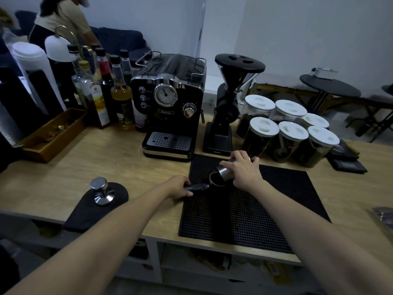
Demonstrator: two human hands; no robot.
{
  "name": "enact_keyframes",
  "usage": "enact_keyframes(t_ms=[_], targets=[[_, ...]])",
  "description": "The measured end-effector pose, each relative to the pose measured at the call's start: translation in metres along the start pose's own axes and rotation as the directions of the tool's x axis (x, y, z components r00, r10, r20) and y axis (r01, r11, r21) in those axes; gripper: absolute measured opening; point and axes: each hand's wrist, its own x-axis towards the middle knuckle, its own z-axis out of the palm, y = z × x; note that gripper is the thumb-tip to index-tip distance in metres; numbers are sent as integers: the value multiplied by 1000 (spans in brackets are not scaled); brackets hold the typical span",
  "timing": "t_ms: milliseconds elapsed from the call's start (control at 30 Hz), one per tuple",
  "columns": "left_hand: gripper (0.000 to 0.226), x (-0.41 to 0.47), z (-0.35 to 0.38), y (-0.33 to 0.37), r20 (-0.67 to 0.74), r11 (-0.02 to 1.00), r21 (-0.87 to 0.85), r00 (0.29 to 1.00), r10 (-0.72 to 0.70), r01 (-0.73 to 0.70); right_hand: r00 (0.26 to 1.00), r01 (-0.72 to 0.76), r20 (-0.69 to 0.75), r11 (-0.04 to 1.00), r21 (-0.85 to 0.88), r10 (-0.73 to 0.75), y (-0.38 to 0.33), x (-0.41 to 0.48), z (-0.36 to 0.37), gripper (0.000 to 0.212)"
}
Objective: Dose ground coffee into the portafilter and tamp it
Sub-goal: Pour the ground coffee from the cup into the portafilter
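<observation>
At the far left of the counter (119, 150) a tamper (102, 191) stands upright on its dark tamping pad (85, 211), untouched and well apart from the work.

Moving right, the left hand (177, 186) has its fingers closed around the black handle of the portafilter (207, 184), whose basket rests on the near-left part of the black rubber mat (265, 209).

Just right of it, the right hand (242, 170) wraps its fingers around a steel dosing cup (225, 170), tipped with its mouth touching the basket rim. Dark grounds show inside the basket; how much remains in the cup cannot be told.

To do this step well, I would judge that the portafilter should stay level and steady under the left hand while the cup tips gradually, its lip kept over the middle of the basket so grounds do not spill onto the mat. A gentle tap of the cup would likely free the last of the dose, and the bed wants levelling before the tamper comes over.

Behind the hands, the espresso machine (170, 107) carries a plate reading "Duchess". The grinder (225, 107) to its right has small lettering on its base, too small to read. The labels on the syrup bottles (102, 99) at the back left are also illegible.
</observation>
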Motion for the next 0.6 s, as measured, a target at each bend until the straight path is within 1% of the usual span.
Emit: enact_keyframes(t_ms=[67, 233, 367, 467, 533, 600], targets=[[44, 0, 0, 0, 1, 1000, -4, 1000, -4, 4, 1000, -10, -20, 1000, -12, 10, 2, 0, 0, 66], [45, -1, 0, 0, -1, 1000, -10, 1000, -5, 5, 1000, 19, -6, 1000, 17, -19, -4, 2, -3, 67], [44, -1, 1, 0, -1, 1000, -23, 1000, -6, 6, 1000, -6, -26, 1000, 26, 7, 0, 2, -3, 67], [44, -1, 1, 0, -10, 1000, -7, 1000, -4, 4, 1000, 9, 8, 1000, 14, -9, 0, 0, -1, 67], [44, -1, 1, 1, -13, 1000, -3, 1000, -4, 4, 1000, -25, 0, 999, 26, 25, 1, -2, 1, 66], [44, -1, 2, 0, -14, 1000, -4, 1000, -6, 6, 994, -109, -2, 989, 97, 110, 5, -4, 2, 66]])
